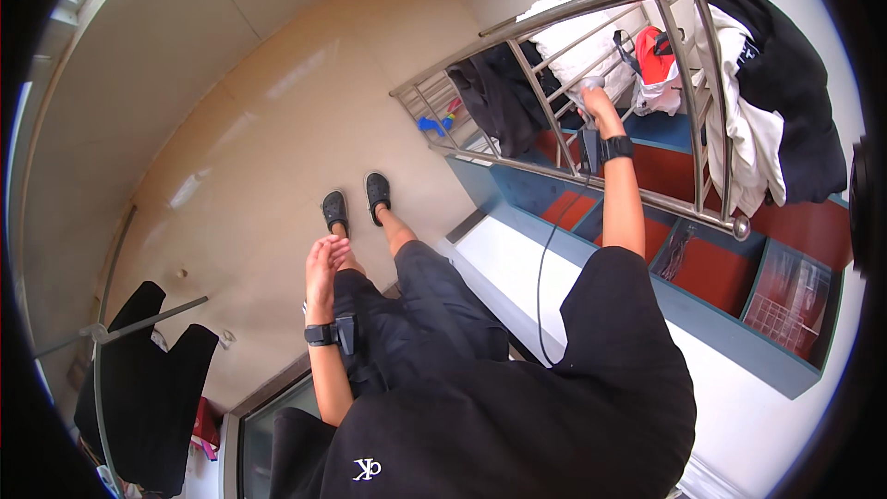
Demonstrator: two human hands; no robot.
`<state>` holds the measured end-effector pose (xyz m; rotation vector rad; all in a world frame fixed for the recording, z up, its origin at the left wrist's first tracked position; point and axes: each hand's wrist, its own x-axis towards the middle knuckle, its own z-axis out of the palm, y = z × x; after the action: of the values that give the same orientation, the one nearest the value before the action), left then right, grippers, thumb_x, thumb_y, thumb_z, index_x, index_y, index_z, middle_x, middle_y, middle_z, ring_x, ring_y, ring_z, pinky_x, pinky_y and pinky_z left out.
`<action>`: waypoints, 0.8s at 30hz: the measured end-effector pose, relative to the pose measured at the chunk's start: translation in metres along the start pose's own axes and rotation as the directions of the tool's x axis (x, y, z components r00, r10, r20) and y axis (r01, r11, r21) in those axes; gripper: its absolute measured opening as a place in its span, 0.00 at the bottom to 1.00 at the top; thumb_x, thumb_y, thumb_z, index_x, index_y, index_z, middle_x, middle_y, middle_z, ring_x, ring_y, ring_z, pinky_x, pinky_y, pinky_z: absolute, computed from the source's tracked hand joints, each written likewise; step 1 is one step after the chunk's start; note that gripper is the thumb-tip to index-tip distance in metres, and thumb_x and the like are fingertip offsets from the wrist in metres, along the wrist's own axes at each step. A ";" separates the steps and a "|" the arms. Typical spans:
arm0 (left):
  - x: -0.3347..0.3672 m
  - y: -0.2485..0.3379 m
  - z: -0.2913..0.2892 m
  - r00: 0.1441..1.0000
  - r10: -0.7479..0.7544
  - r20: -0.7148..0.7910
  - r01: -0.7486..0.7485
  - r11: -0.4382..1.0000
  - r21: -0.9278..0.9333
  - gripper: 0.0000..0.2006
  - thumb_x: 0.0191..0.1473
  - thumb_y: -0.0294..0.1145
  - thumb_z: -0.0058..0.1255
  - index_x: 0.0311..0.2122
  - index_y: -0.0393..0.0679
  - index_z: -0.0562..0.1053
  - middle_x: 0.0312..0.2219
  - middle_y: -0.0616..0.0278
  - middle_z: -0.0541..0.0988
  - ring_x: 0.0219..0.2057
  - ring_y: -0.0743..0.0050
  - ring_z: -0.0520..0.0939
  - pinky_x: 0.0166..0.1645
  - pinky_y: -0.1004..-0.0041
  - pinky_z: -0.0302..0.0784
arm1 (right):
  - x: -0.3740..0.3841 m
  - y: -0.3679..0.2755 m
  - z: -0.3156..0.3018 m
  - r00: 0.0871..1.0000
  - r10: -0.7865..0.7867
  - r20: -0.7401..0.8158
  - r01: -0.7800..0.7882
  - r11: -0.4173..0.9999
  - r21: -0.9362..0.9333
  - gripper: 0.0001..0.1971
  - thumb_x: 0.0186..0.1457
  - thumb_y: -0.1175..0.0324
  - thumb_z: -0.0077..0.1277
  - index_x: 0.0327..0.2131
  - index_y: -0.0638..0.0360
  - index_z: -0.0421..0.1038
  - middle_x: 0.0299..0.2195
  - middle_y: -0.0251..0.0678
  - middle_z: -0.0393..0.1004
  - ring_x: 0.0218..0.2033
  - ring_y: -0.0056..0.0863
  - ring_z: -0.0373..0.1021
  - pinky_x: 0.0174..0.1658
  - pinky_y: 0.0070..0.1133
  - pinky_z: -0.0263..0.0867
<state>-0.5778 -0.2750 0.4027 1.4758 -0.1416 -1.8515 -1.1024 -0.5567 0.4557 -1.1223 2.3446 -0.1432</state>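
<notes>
My right hand (602, 109) reaches out to the metal rail rack (637, 97), its fingers closed round a small pale grey rounded thing (592, 83) whose kind I cannot make out. White crumpled cloth (577, 46) lies just beyond that hand, inside the rails. Beside it are a red and white bag (655, 60) and dark clothes (499, 97). My left hand (323, 263) hangs in the air above my legs, fingers loosely bent and apart, with nothing in it. Both wrists wear black straps with small boxes; a thin cable (542, 268) runs from the right one.
Below the rack, a blue-grey shelf unit (781, 365) has several red-bottomed compartments, one with clear packaging. Black and white clothes (785, 83) hang over the rack's right end. At lower left, black garments (139, 388) hang by a metal pole (152, 319). Beige floor (249, 157) stretches ahead.
</notes>
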 end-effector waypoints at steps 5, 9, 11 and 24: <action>-0.007 0.005 -0.036 0.998 0.033 -0.047 -0.035 0.999 -0.029 0.13 0.54 0.38 0.35 0.39 0.40 0.65 0.34 0.58 0.74 0.35 0.74 0.74 0.38 0.79 0.68 | -0.066 -0.019 -0.010 0.999 0.025 -0.033 -0.002 0.835 0.550 0.15 0.56 0.62 0.34 0.31 0.66 0.64 0.19 0.34 0.68 0.16 0.23 0.65 0.18 0.20 0.62; -0.010 0.004 -0.049 0.997 0.036 -0.074 -0.039 0.998 -0.043 0.13 0.54 0.38 0.35 0.38 0.40 0.65 0.34 0.58 0.74 0.34 0.75 0.74 0.38 0.79 0.68 | -0.084 -0.032 0.009 0.994 -0.005 0.110 -0.078 0.671 0.737 0.16 0.57 0.62 0.33 0.36 0.66 0.63 0.26 0.40 0.71 0.22 0.28 0.70 0.25 0.21 0.66; -0.011 0.006 -0.050 0.997 0.040 -0.064 -0.042 0.998 -0.042 0.13 0.54 0.38 0.35 0.38 0.40 0.65 0.34 0.58 0.74 0.34 0.75 0.74 0.37 0.80 0.68 | -0.089 -0.043 0.017 0.994 -0.045 0.100 -0.029 0.773 0.634 0.15 0.55 0.63 0.35 0.32 0.67 0.66 0.23 0.39 0.72 0.21 0.28 0.70 0.24 0.19 0.65; -0.003 0.003 -0.036 1.000 0.005 -0.011 -0.004 1.000 0.005 0.12 0.54 0.37 0.35 0.38 0.40 0.65 0.33 0.58 0.74 0.33 0.76 0.74 0.35 0.81 0.67 | -0.052 -0.076 0.031 0.996 0.072 -0.059 -0.076 0.994 -0.077 0.14 0.46 0.65 0.39 0.18 0.66 0.69 0.12 0.40 0.69 0.11 0.27 0.65 0.15 0.24 0.60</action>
<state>-0.5443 -0.2627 0.3951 1.4876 -0.1440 -1.8403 -1.0069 -0.5632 0.4746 -1.0792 2.4576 -0.0565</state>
